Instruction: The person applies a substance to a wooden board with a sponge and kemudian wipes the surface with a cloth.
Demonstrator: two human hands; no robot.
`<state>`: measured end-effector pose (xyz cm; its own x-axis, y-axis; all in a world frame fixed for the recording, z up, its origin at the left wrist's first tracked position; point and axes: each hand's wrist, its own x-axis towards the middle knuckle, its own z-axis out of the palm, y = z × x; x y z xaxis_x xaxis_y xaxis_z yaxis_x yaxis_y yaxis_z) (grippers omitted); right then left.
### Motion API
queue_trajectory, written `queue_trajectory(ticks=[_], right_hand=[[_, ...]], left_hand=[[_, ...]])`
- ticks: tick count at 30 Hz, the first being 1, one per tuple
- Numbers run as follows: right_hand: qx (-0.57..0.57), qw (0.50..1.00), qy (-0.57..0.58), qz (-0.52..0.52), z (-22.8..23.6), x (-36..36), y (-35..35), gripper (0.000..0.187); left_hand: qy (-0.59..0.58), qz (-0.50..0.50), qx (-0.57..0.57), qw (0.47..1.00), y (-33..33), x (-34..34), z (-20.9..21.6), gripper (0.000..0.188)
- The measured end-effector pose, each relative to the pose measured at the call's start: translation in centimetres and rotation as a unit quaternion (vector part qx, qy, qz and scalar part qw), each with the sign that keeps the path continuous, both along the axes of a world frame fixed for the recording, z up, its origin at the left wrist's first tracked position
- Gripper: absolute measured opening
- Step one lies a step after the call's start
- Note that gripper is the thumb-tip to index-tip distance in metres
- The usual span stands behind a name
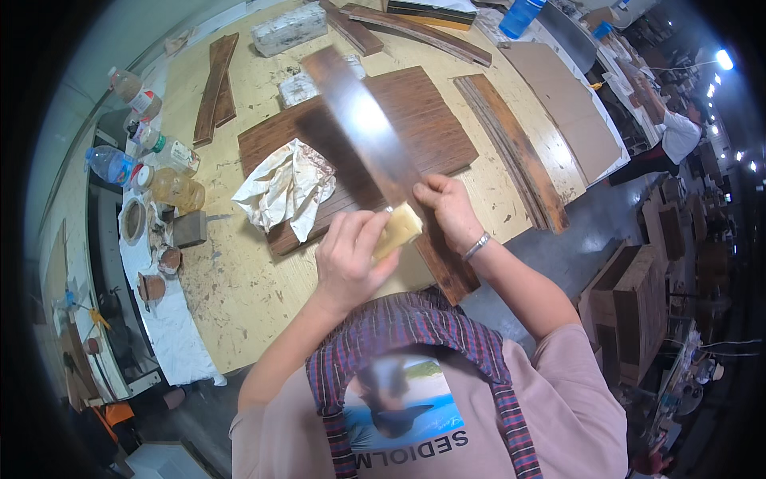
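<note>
My right hand (pixel 453 214) grips a long, glossy brown wooden plank (pixel 359 120) near its lower end, tilting it up over the table. In my left hand (pixel 349 254) is a pale yellow sponge block (pixel 401 229), its end against or very near the plank's edge; exact contact cannot be told. Beneath the plank lies a broad dark brown wooden panel (pixel 427 104), partly hidden by it. A crumpled, brown-stained white cloth (pixel 287 188) rests on the panel's left part, a little beyond my left hand.
Several bottles (pixel 171 188) and a small dark block (pixel 190 229) stand along the table's left side. Brown strips (pixel 511 152) lie at the right, others (pixel 215 92) at the far left. A wrapped white block (pixel 290 30) sits at the back. A person (pixel 678 132) works off to the right.
</note>
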<state>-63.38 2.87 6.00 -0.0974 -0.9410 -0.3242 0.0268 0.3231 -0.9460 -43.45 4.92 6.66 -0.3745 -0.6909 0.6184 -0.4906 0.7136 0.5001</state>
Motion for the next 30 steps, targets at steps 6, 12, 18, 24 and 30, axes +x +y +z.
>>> queue_trajectory(ticks=[6,12,18,24,30], right_hand=[[-0.026,0.986,0.113,0.120,-1.2,-1.0,2.8,0.014],[-0.030,0.975,0.146,0.165,-2.2,-3.3,5.6,0.016],[-0.010,0.971,0.182,0.152,-3.2,-4.7,7.6,0.021],[-0.005,0.969,0.185,0.162,-2.9,-5.7,8.3,0.030],[0.017,0.974,0.122,0.192,-2.6,-6.6,8.9,0.032]], left_hand=[[-0.019,0.132,0.011,0.991,-5.1,3.8,0.2,0.038],[-0.011,0.328,0.008,0.944,-10.1,12.8,0.5,0.030],[0.034,0.250,0.053,0.966,-5.6,11.2,1.7,0.033],[0.064,0.252,0.099,0.961,-6.1,13.7,2.1,0.035],[0.047,0.059,0.213,0.974,-5.6,13.8,5.2,0.034]])
